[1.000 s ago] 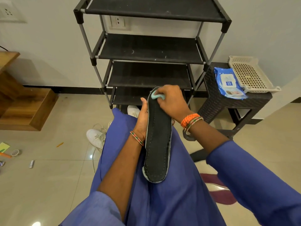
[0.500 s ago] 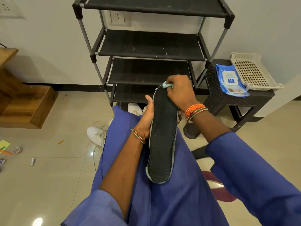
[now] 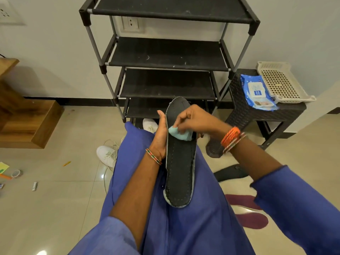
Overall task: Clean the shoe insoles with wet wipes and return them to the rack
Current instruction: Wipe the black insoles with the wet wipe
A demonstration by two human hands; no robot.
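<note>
The black insole (image 3: pixel 180 162) lies long-ways on the person's lap, on the blue cloth (image 3: pixel 184 227). Its heel end rests on the lap and its toe end points up toward the shoe rack (image 3: pixel 165 57). The left hand (image 3: pixel 161 137) holds the insole by its left edge, with the thumb up along that edge and the other fingers hidden behind it. The right hand (image 3: pixel 196 120) pinches a small blue-green wet wipe (image 3: pixel 177 134) that is bunched up, and presses it onto the upper half of the insole, near the left edge.

The rack stands by the wall with its black shelves bare. To its right is a dark woven stool (image 3: pixel 257 115). On the stool's top lies a blue pack of wipes (image 3: pixel 257 92), and a cream plastic tray (image 3: pixel 281 83) sits at the right edge, touching the pack. White shoes (image 3: pixel 108 155) sit on the floor beside the left knee. A dark insole (image 3: pixel 231 173) lies on the floor under the right arm, and purple insoles (image 3: pixel 252 218) lie nearer.
</note>
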